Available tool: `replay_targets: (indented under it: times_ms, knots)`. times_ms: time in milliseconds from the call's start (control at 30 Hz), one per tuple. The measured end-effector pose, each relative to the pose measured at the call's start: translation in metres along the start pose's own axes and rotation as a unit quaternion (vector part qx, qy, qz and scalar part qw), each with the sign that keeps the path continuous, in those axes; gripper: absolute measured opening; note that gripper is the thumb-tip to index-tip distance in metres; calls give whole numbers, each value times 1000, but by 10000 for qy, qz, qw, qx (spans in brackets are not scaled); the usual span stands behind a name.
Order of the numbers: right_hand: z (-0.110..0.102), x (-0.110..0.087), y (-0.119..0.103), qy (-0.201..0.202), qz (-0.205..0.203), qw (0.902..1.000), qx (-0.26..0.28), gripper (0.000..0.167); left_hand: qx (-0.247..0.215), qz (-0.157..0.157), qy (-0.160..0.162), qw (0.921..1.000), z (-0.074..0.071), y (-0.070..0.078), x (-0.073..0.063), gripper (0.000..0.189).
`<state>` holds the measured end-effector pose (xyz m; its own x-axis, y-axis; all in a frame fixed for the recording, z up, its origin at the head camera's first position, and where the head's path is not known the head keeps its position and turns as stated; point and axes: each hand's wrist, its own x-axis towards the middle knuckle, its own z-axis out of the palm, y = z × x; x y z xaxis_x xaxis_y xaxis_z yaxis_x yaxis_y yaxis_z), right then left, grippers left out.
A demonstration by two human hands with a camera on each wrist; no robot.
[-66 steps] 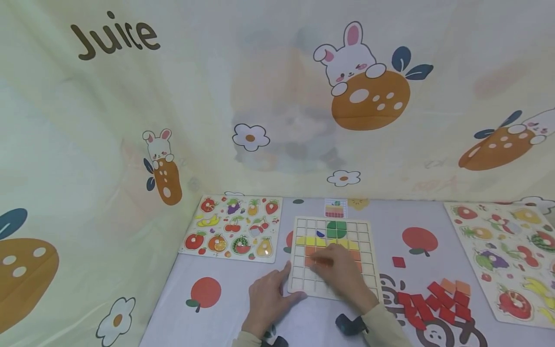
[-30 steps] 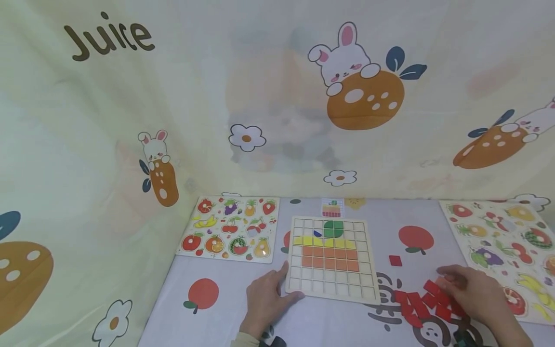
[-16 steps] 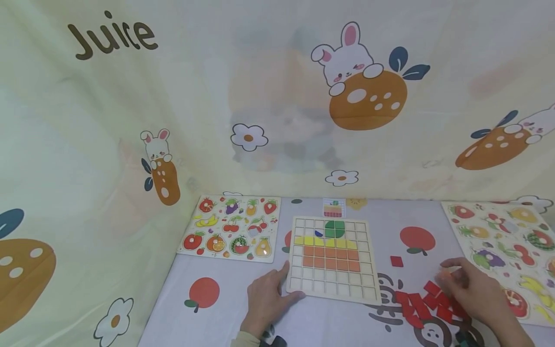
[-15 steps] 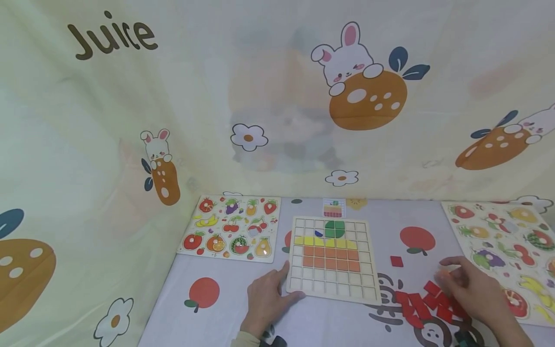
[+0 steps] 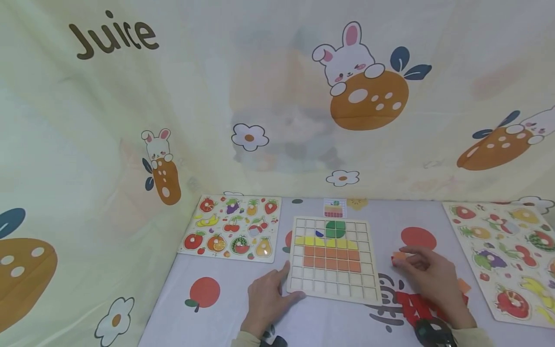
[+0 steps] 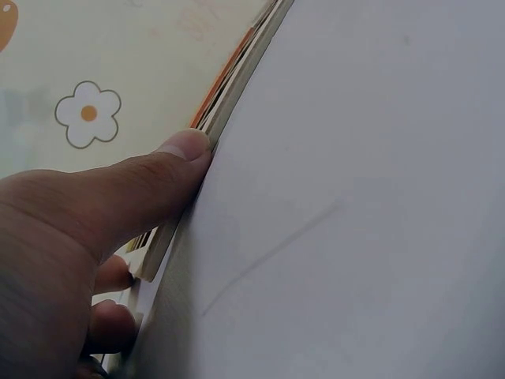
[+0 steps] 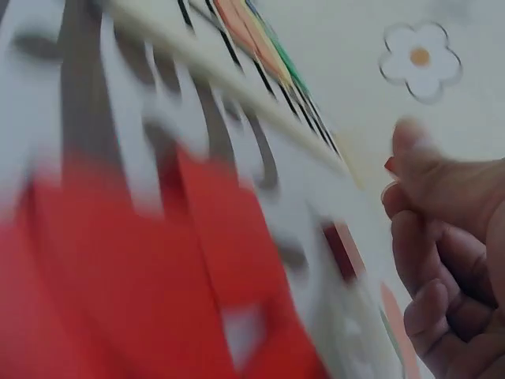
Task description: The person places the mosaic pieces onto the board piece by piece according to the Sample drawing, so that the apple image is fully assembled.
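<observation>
My left hand [image 5: 267, 296] rests at the near left corner of a white grid board [image 5: 299, 279]. Its thumb [image 6: 177, 154] lies straight along the board's edge in the left wrist view. On the board sit orange square tiles [image 5: 331, 264] in two rows, a row of yellow pieces [image 5: 331, 242], a green shape [image 5: 336, 229] and a small blue piece [image 5: 319, 233]. To the board's right, my right hand [image 5: 433, 279] pinches an orange square tile [image 5: 399, 256] between thumb and forefinger. A single red tile [image 7: 343, 251] lies nearby on the cloth, mostly covered in the head view.
A pile of red tiles [image 5: 409, 306] lies under my right forearm, with an orange tile [image 5: 464, 286] at its right. A small picture card [image 5: 335, 208] is behind the board. Fruit puzzle boards stand left [image 5: 234, 229] and right [image 5: 511, 308].
My right hand left the grid board for the pile at the right, picked up an orange tile there and has moved left toward the board with it. My left hand stays put.
</observation>
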<state>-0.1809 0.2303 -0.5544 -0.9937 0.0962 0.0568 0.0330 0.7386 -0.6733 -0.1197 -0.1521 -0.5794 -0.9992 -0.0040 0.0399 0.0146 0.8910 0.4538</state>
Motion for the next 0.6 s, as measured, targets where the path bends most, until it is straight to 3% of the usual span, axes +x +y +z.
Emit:
replay_targets:
  times_ms: [333,467,600]
  knots:
    - [40,14,-45,-667,-300,9946,733,51,23,-32,-6,10000,1,1,2,86]
    - [53,18,-64,-675,-364,9934,856,46,30,-64,19,10000,1,1,2,86]
    - [69,21,-81,-591,-697,9921,865,39,46,-60,30,10000,-1,2,1,87]
